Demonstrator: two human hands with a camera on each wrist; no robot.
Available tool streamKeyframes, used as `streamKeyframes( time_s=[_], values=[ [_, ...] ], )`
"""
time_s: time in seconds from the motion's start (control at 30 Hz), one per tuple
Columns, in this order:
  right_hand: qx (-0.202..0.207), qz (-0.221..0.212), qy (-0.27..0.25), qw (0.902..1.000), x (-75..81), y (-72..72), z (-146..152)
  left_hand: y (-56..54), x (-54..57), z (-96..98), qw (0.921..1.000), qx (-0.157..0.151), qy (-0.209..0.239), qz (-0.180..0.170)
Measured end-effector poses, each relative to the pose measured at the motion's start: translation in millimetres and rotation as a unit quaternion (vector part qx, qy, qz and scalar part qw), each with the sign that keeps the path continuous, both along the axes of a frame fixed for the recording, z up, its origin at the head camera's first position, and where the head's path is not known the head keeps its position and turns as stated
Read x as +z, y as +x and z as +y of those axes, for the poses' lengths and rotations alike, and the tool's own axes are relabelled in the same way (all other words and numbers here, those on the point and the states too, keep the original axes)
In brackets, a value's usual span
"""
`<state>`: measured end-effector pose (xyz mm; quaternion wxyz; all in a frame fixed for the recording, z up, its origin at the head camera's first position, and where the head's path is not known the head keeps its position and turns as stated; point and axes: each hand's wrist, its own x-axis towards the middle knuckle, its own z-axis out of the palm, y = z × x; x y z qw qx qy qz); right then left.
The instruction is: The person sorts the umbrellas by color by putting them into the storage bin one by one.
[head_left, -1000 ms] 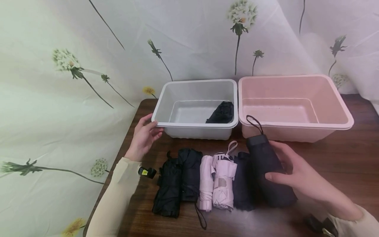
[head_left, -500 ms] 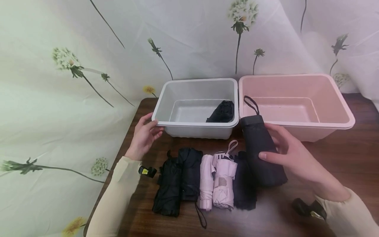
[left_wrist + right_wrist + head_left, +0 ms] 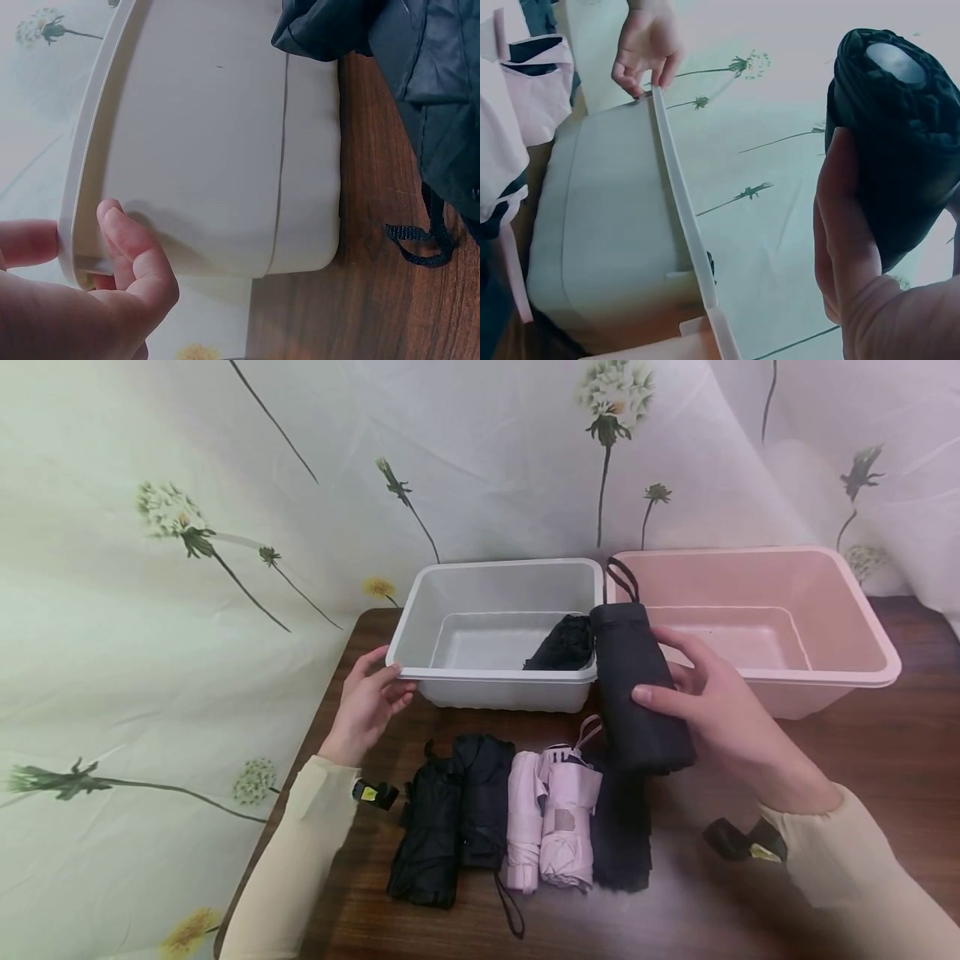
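My right hand [image 3: 708, 714] grips a black folded umbrella [image 3: 633, 693] in its sleeve, wrist loop uppermost, raised in front of the point where the two bins meet. In the right wrist view, the umbrella's [image 3: 892, 165] round end faces the camera. My left hand [image 3: 367, 706] pinches the near-left corner of the pale grey bin [image 3: 495, 676], thumb on one side of the rim and fingers [image 3: 142, 262] on the other. Inside that bin, at its right end, lies another black folded umbrella [image 3: 564, 645].
To the right stands a pink bin [image 3: 825, 678]. Along the table [image 3: 750, 910] in front lies a row of folded umbrellas: two black [image 3: 425, 835], two pale pink [image 3: 566, 835] and a dark one [image 3: 621, 839] partly behind the held umbrella. A flowered cloth [image 3: 487, 460] hangs behind.
My right hand has carried the black umbrella up and to the left, from over the right end of the row to the bins' adjoining rims. The left hand stays at the grey bin's corner.
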<state>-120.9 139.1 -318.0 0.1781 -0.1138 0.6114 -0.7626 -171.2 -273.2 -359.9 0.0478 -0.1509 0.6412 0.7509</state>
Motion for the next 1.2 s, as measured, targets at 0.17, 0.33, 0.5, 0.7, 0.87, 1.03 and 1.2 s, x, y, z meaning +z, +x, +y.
streamKeyframes(
  time_s=[0.17, 0.33, 0.5, 0.7, 0.87, 1.03, 1.2],
  values=[
    [-0.008, -0.025, -0.008, 0.9996, 6.4, -10.2, -4.0, 0.8, 0.2, 0.1, 1.0, 0.001, -0.003, 0.0],
    [-0.022, -0.041, 0.006, 0.9989, 15.1, -19.6, -7.6, 1.3, 0.5, -0.6, 1.0, -0.001, -0.002, 0.002],
    [-0.019, -0.038, -0.009, 0.999, 21.8, -27.7, -14.2, 0.8, -0.1, -1.8, 1.0, 0.0, -0.003, 0.001],
    [-0.016, -0.019, 0.003, 0.9997, 24.4, -39.0, -24.0, 1.0, -1.0, -2.5, 1.0, 0.006, -0.006, -0.002],
    [-0.021, -0.011, 0.007, 0.9997, 22.3, -49.9, -34.5, 1.7, -0.6, -2.7, 0.9999, 0.007, -0.008, -0.004],
    [-0.031, -0.021, -0.007, 0.9992, 19.3, -60.7, -44.8, 0.6, -1.9, -1.8, 1.0, 0.007, -0.007, 0.0],
    [-0.042, -0.025, 0.005, 0.9988, 15.7, -70.6, -55.2, -0.1, -3.5, -1.2, 0.9999, 0.006, -0.011, 0.002]
  ],
)
